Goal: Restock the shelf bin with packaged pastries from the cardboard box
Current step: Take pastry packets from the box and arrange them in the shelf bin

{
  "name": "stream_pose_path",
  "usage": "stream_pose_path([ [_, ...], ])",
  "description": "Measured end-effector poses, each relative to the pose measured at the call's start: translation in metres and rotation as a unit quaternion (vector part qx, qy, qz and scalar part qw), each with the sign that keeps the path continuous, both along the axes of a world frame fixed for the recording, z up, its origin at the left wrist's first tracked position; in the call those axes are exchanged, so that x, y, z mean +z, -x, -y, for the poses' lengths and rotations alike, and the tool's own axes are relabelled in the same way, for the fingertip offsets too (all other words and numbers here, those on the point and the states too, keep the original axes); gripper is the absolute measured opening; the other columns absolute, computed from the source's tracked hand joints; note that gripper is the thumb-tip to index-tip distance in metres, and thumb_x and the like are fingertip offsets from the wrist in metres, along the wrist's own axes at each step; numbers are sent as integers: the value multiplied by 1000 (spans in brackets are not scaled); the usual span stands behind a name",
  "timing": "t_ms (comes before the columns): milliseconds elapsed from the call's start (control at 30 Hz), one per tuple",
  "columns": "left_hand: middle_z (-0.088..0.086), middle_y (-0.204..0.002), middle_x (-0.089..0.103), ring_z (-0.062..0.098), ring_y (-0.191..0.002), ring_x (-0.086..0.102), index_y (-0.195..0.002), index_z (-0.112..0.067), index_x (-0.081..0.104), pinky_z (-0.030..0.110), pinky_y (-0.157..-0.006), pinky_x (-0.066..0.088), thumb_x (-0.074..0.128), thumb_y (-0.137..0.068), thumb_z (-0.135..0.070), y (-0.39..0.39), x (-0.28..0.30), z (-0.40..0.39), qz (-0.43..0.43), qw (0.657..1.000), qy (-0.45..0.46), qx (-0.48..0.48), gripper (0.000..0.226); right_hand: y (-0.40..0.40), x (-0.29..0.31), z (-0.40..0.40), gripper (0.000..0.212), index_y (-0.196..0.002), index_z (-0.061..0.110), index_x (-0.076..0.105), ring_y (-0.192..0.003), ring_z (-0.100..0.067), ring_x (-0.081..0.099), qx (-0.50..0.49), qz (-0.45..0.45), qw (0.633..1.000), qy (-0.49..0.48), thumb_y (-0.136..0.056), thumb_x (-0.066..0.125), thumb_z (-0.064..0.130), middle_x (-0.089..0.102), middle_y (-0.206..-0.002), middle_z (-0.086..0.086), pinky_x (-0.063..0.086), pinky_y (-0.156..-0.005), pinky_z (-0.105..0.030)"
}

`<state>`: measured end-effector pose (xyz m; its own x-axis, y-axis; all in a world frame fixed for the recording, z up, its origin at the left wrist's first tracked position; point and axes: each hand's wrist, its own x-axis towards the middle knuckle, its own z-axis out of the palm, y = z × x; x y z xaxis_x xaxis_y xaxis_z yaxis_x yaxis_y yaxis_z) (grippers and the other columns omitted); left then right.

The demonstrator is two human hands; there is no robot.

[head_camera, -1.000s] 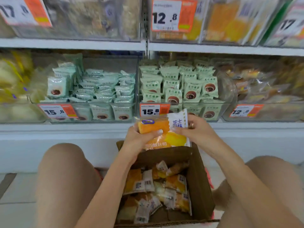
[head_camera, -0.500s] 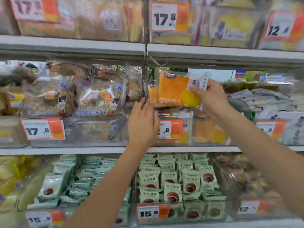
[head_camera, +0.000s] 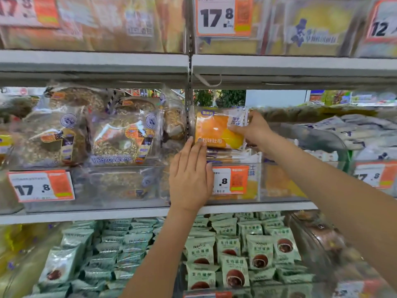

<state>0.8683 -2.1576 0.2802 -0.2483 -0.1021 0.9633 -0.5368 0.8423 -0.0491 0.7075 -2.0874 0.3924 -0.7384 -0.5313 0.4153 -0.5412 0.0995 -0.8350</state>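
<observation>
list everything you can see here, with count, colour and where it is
orange pastry pack: one, orange and white, held over the middle shelf bin
shelf bin: one, clear, middle shelf, centre right
price tags: several, white and orange, on bin fronts
grain bread bags: several, brown in clear wrap, middle shelf left
green snack packs: many, pale green, bottom shelf
left hand: flat against the bin front
right hand: grips the pack's right edge
</observation>
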Motion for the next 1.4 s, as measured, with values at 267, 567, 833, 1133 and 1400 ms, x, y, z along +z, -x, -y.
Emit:
stream_pose_path([
  [267, 7, -128, 61, 24, -129, 49, -120, -5, 63, 34, -104, 29, 21, -99, -27, -2, 2, -2, 23, 999, -28, -21, 52, -6, 2, -14, 74, -129, 10, 32, -121, -29, 48, -36, -15, 999, -33, -77, 74, 41, 46, -132, -11, 45, -98, -42],
  [567, 13, -145, 42, 25, -139, 32, -139, -2, 43, 45, -116, 21, 32, -97, -16, -25, -61, -56, -7, 989, -52, -136, 46, -110, -88, -98, 30, -110, 18, 49, -101, -11, 49, -22, -283, 950, 128, -87, 64, 29, 51, -104, 8, 38, -85, -21],
  [833, 11, -98, 63, 24, -94, 50, -106, -7, 53, 31, -81, 36, 44, -79, -12, -77, -260, -123, 184, 924, -222, -249, 28, -166, -327, -140, 15, -108, 30, 46, -100, 1, 43, 23, -177, 982, -69, -93, 44, 32, 44, -102, 17, 34, -90, -10],
  [1133, 1, -145, 34, 25, -131, 38, -135, -23, 40, 32, -110, 31, 42, -95, -18, -189, -436, -119, 487, 569, -659, -74, 40, -170, -534, -162, 43, -127, 11, 45, -110, -28, 54, 119, 168, 831, -517, -89, 59, 26, 56, -122, -9, 46, -84, -32],
  [1400, 7, -158, 14, 27, -145, 14, -148, -18, 28, 37, -117, 21, 51, -94, -16, -201, -478, -127, 387, 594, -705, 14, 58, -232, -593, -142, 33, -119, 21, 46, -116, -21, 54, 127, 479, 746, -445, -90, 62, 28, 55, -123, 3, 48, -90, -30],
])
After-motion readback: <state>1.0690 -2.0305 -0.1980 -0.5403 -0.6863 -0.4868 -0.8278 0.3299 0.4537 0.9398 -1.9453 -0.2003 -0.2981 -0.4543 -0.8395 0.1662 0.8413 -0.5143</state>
